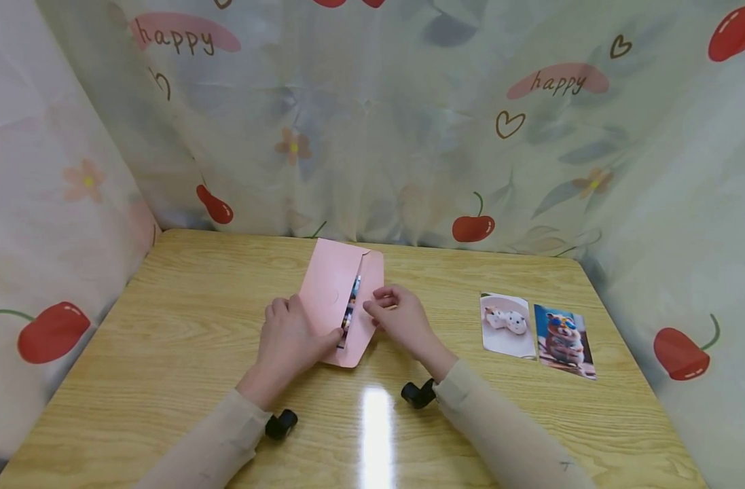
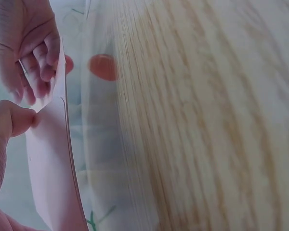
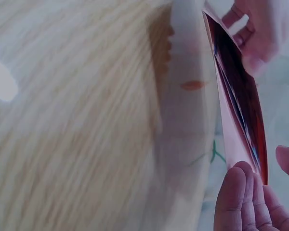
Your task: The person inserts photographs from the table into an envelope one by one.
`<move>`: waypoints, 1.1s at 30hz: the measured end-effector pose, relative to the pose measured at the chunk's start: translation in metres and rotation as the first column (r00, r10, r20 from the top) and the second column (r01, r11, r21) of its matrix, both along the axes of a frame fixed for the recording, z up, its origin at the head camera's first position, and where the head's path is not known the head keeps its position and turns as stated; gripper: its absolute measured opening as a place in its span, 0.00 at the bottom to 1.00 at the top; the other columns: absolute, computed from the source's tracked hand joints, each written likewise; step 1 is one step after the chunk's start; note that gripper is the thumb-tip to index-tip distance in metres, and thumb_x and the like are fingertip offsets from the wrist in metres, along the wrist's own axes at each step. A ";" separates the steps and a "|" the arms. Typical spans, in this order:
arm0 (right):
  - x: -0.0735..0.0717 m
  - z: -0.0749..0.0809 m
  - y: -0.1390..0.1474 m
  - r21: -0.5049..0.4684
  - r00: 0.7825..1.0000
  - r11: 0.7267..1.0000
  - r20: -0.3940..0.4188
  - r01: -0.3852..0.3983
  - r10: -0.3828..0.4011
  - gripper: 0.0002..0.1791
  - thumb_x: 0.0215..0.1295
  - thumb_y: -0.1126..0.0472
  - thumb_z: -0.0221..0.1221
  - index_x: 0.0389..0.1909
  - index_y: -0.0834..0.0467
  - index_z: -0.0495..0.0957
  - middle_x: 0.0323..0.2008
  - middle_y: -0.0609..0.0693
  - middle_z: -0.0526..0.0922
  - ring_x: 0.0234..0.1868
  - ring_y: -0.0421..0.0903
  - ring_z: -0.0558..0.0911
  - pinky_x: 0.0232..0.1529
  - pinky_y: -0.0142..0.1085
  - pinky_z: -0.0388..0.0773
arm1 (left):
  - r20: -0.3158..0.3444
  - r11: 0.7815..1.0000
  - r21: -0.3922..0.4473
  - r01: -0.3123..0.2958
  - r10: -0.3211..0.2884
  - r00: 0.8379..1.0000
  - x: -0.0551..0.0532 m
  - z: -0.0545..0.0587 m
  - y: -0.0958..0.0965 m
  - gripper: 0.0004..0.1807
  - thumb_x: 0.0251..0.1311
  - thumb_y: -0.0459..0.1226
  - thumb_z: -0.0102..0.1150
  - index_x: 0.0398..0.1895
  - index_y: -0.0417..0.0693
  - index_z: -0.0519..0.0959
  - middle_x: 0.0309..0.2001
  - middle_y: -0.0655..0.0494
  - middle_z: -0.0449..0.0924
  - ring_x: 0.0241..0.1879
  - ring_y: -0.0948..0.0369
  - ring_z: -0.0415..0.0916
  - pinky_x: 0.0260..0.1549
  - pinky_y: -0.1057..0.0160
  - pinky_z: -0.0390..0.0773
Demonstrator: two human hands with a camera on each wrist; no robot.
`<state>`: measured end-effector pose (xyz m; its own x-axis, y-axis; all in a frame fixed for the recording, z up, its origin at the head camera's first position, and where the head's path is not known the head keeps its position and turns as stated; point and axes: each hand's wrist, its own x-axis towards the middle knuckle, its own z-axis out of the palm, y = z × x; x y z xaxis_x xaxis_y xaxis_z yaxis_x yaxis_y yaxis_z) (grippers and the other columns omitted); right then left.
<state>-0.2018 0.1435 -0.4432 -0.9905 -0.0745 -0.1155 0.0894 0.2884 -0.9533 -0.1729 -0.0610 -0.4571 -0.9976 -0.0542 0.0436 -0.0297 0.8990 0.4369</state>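
Note:
A pink envelope (image 1: 324,275) stands tilted over the table, its long opening facing right and its flap (image 1: 370,292) folded out. My left hand (image 1: 289,339) grips its left side, the thumb lying across the front at the opening. Inside the opening shows a strip of colourful printed cards (image 1: 351,309). At the flap is my right hand (image 1: 403,322); in the right wrist view its straight fingers (image 3: 248,202) lie against the flap (image 3: 226,120), thumb apart. The left wrist view has the left thumb (image 2: 19,120) pressing the envelope (image 2: 50,163).
Two picture cards lie on the table at the right: one with white figures (image 1: 506,326), one with a hamster in sunglasses (image 1: 564,341). Curtains (image 1: 372,136) printed with cherries enclose the wooden table (image 1: 164,353) at the back and sides.

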 end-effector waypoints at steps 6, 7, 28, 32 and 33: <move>0.001 0.006 0.018 -0.047 1.000 0.999 -0.025 0.007 -0.008 0.22 0.59 0.56 0.67 0.51 0.62 0.75 0.41 0.59 0.79 0.38 0.59 0.83 0.38 0.49 0.80 | -0.049 1.000 0.002 0.013 -0.013 0.999 -0.001 -0.004 -0.003 0.52 0.37 0.67 0.64 0.51 0.29 0.67 0.45 0.36 0.66 0.44 0.45 0.63 0.38 0.50 0.70; 0.001 0.007 0.021 -0.047 1.000 0.999 -0.030 0.006 -0.007 0.23 0.59 0.56 0.67 0.52 0.61 0.75 0.42 0.59 0.79 0.39 0.61 0.83 0.38 0.49 0.81 | -0.054 1.000 0.002 0.014 -0.014 0.998 -0.001 -0.005 -0.003 0.52 0.37 0.67 0.64 0.50 0.29 0.67 0.45 0.36 0.66 0.43 0.45 0.63 0.38 0.50 0.70; 0.001 0.006 0.141 0.182 0.992 0.976 -0.043 0.123 -0.117 0.38 0.56 0.40 0.65 0.61 0.58 0.68 0.49 0.57 0.77 0.48 0.60 0.80 0.45 0.51 0.78 | -0.065 1.000 0.021 0.021 -0.020 0.998 0.000 -0.002 -0.007 0.53 0.39 0.65 0.65 0.53 0.27 0.66 0.46 0.34 0.65 0.44 0.44 0.63 0.37 0.49 0.70; 0.003 0.005 0.168 0.239 0.988 0.959 -0.027 0.155 -0.153 0.41 0.56 0.38 0.64 0.63 0.59 0.66 0.51 0.57 0.76 0.49 0.58 0.79 0.44 0.48 0.79 | -0.061 0.999 0.027 0.026 -0.024 0.998 -0.001 -0.003 -0.008 0.53 0.39 0.65 0.65 0.52 0.27 0.66 0.46 0.33 0.65 0.44 0.44 0.63 0.38 0.49 0.70; 0.003 0.005 0.174 0.251 0.987 0.955 -0.022 0.160 -0.160 0.41 0.57 0.38 0.63 0.64 0.59 0.66 0.51 0.58 0.76 0.49 0.58 0.79 0.43 0.47 0.79 | -0.058 0.999 0.027 0.027 -0.025 0.998 -0.001 -0.003 -0.008 0.53 0.39 0.65 0.65 0.53 0.27 0.66 0.47 0.33 0.65 0.44 0.44 0.63 0.38 0.49 0.70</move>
<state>-0.1985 0.3177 -0.4385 -0.9873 0.1162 -0.1087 0.1528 0.5009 -0.8519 -0.1738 -0.0687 -0.4598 -0.9945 -0.0305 0.1001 0.0193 0.8868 0.4618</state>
